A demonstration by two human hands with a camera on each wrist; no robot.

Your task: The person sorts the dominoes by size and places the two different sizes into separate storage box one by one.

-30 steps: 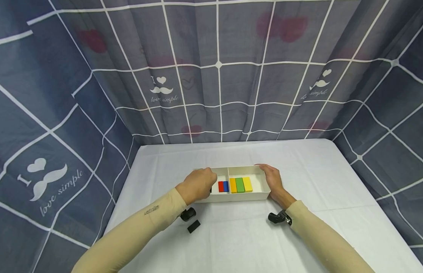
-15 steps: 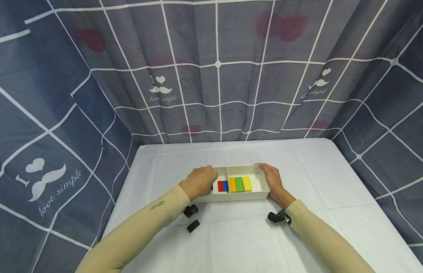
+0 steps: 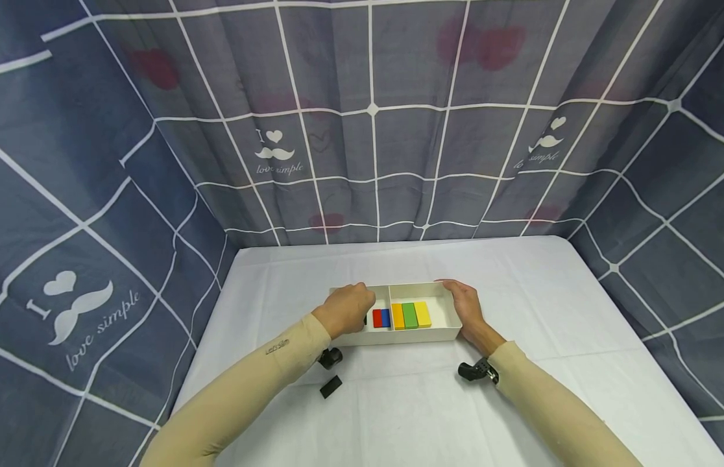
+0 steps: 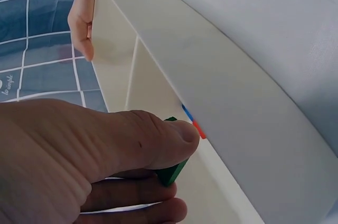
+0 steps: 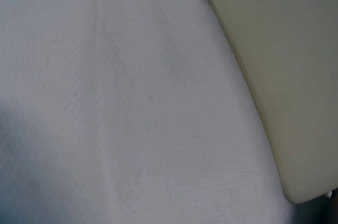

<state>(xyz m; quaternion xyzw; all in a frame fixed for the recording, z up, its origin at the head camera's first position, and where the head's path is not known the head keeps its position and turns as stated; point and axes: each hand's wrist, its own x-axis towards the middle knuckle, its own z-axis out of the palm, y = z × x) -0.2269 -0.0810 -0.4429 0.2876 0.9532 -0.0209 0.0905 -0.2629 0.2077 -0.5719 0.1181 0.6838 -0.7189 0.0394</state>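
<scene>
A long off-white box (image 3: 423, 335) with a divider lies across the table. My left hand (image 3: 346, 308) is over its left compartment. In the left wrist view the thumb and fingers of that hand pinch a small dark green block (image 4: 171, 174), partly hidden by the thumb. Close by in the same compartment lie a red block (image 3: 377, 318) and a blue block (image 3: 386, 318) side by side. Past the divider sit an orange block (image 3: 398, 316), a green block (image 3: 409, 316) and a yellow block (image 3: 423, 314) in a row. My right hand (image 3: 466, 305) grips the box's right end.
A small black rectangular piece (image 3: 331, 386) lies on the white tablecloth (image 3: 409, 402), in front of the box and near the left forearm. Black cameras (image 3: 329, 358) are strapped at both wrists. A grey-blue checked curtain (image 3: 397, 149) hangs behind and at both sides.
My left hand has shifted slightly right, toward the red block, with its forearm following. The right hand and the box stay nearly where they were.
</scene>
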